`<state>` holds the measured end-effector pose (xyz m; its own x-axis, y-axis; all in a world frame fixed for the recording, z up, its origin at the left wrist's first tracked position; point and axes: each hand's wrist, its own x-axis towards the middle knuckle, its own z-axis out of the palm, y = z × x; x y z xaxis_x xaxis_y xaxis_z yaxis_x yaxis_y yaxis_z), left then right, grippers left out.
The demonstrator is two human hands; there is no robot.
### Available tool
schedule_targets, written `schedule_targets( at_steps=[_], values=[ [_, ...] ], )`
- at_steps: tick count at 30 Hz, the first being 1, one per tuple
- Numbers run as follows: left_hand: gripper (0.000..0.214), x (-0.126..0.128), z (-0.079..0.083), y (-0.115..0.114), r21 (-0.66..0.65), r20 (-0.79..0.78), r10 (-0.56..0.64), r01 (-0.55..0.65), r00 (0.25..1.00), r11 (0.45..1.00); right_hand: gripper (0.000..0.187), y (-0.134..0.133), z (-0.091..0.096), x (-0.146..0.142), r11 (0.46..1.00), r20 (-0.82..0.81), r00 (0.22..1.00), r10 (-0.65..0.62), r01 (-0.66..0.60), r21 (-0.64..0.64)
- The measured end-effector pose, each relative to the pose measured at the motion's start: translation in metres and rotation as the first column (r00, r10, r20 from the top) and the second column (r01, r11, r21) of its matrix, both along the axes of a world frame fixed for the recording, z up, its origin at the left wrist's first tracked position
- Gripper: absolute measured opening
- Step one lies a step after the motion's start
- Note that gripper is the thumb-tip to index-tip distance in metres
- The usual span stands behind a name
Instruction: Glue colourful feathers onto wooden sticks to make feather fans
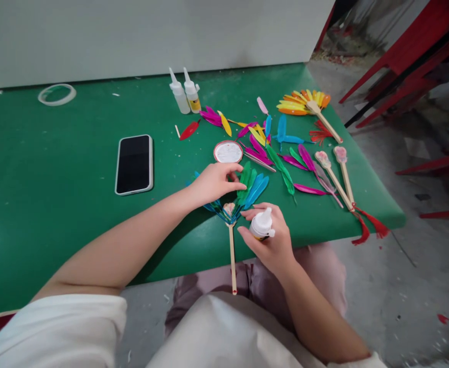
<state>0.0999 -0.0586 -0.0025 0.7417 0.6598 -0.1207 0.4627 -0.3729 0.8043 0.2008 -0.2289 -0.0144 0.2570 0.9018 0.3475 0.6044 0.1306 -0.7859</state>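
A feather fan with a wooden handle (232, 260) lies in front of me, its stick reaching past the table's near edge. Blue feathers (258, 191) spread out from its top around a small patterned piece (229, 208). My left hand (214, 184) is over the fan's upper part, thumb and forefinger around a green feather (247, 179); the grip is partly hidden. Wrapped in my right hand (276, 240) is a white glue bottle (261, 223), nozzle pointing up, just right of the fan. My right fingertips are close to the feather bases.
Two glue bottles (186, 94) stand at the back. Loose coloured feathers (260, 145), a round labelled lid (228, 152) and tweezers (260, 162) lie beyond my hands. A phone (134, 164) and tape roll (56, 94) are left; a yellow-orange fan (304, 104) and two tasselled sticks (339, 176) right.
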Motion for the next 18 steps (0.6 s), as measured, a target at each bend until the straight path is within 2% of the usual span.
schedule_targets(
  at_steps=[4,7,18],
  values=[
    [0.045,0.0004,-0.0010,-0.0003,-0.006,-0.001,-0.005,0.005,1.000,1.000,0.017,-0.0006,-0.0008,-0.0012,0.991,0.121,0.984,0.131,-0.130,-0.020],
    [0.047,0.0005,-0.0001,-0.0009,-0.011,-0.003,-0.009,0.009,1.000,1.000,0.019,-0.0014,-0.0015,-0.0031,0.983,0.206,0.961,0.184,-0.174,-0.065],
    [0.057,-0.0034,0.0041,0.0003,-0.046,0.002,-0.041,0.041,0.999,0.998,0.021,-0.0011,-0.0061,-0.0054,0.981,0.291,0.938,0.190,-0.175,-0.078]
  ],
)
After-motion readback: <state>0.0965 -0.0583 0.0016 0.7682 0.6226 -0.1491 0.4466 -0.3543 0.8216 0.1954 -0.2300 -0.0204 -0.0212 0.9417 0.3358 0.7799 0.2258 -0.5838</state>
